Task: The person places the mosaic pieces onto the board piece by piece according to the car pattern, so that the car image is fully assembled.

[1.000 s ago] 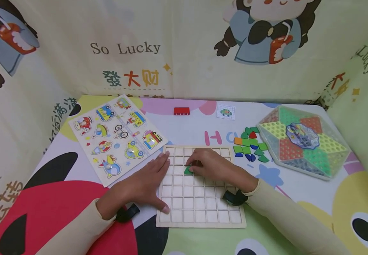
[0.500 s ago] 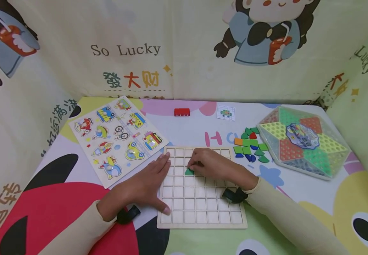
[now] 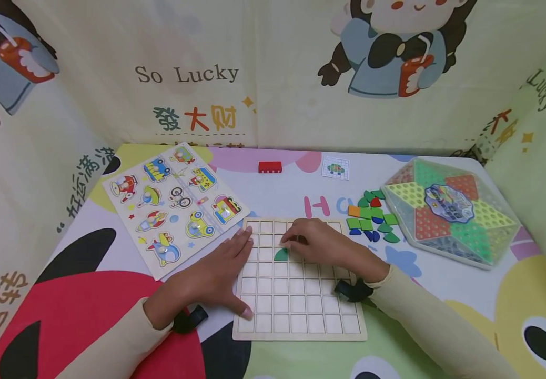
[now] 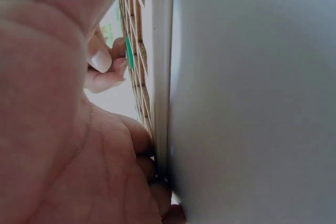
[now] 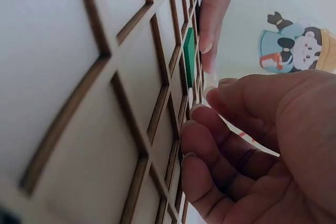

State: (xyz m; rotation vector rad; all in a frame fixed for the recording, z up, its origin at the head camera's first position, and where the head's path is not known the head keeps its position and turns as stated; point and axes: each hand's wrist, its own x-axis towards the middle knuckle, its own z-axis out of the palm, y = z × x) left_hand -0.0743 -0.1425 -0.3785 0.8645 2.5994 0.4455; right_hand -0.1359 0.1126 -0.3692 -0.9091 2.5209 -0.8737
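Observation:
A wooden grid board (image 3: 299,338) lies on the table in the head view. One green tile with a curved edge (image 3: 281,255) sits in a cell of its upper left part; in the right wrist view this tile appears edge-on and apart from the fingertips. My right hand (image 3: 313,239) is over the board just right of the tile, fingers loosely bent and holding nothing. My left hand (image 3: 218,268) rests along the board's left edge, its fingers extended and thumb spread toward the lower left corner.
Loose green, blue, red and orange tiles (image 3: 365,223) lie right of the board, beside a clear hexagonal box (image 3: 448,210). A sticker-like picture board (image 3: 173,202) is at left. A red block (image 3: 270,167) and a small pattern card (image 3: 335,168) lie farther back.
My right hand has let go of the green tile and shifted slightly right, leaving the tile fully visible in its cell. The left hand has kept its place on the board.

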